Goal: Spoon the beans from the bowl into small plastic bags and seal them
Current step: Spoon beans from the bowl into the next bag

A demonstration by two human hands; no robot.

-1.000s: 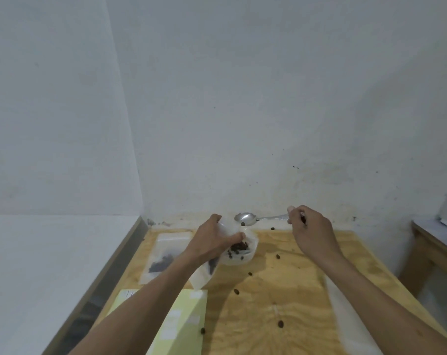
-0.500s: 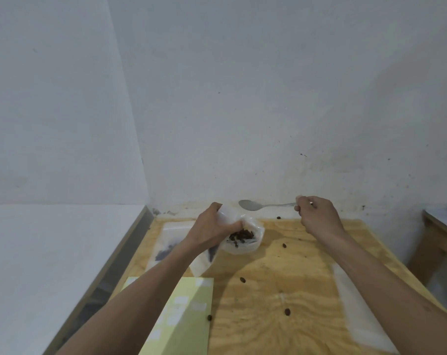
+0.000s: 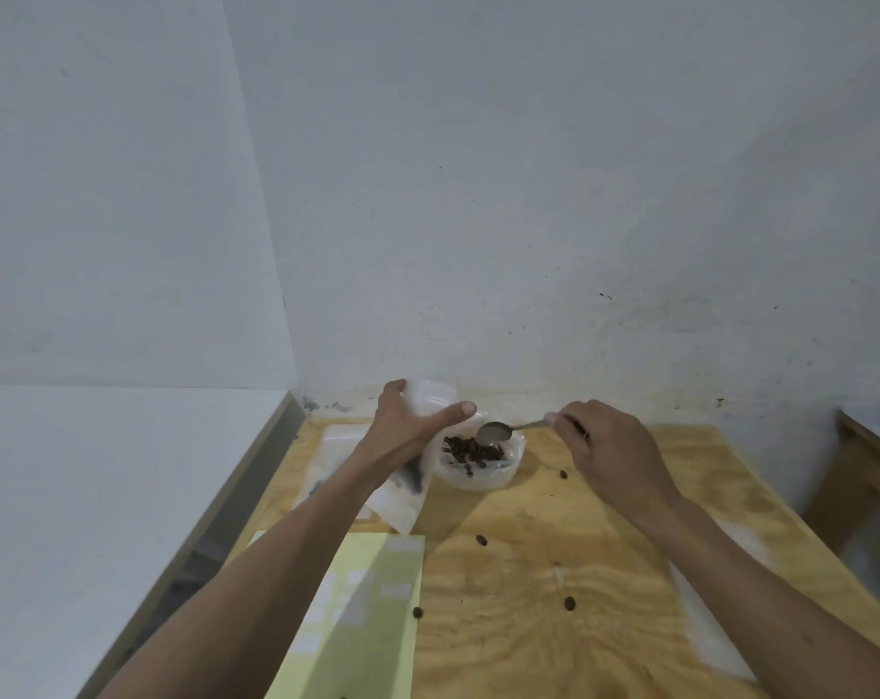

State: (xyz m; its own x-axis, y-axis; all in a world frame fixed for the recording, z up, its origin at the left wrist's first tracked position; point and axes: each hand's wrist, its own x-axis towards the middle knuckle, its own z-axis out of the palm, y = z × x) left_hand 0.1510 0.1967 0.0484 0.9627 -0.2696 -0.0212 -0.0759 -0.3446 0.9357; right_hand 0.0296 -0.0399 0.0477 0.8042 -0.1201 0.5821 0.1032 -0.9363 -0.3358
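A clear plastic bowl (image 3: 506,474) with dark beans (image 3: 471,452) stands at the far middle of the wooden table (image 3: 554,572). My left hand (image 3: 410,426) grips a small clear plastic bag (image 3: 402,489) just left of the bowl; the bag hangs down with a few dark beans inside. My right hand (image 3: 607,446) pinches the handle of a metal spoon (image 3: 496,432), whose empty bowl hovers just over the beans.
Several loose beans (image 3: 569,603) lie scattered on the table. A yellow-green sheet (image 3: 362,612) lies at the near left. Flat plastic bags lie at the far left (image 3: 334,449) and along the right edge (image 3: 705,612). A white wall stands close behind.
The spoon has come down from above the bowl's far side to just over the beans. My left hand has lifted the bag's mouth higher and shifted slightly left.
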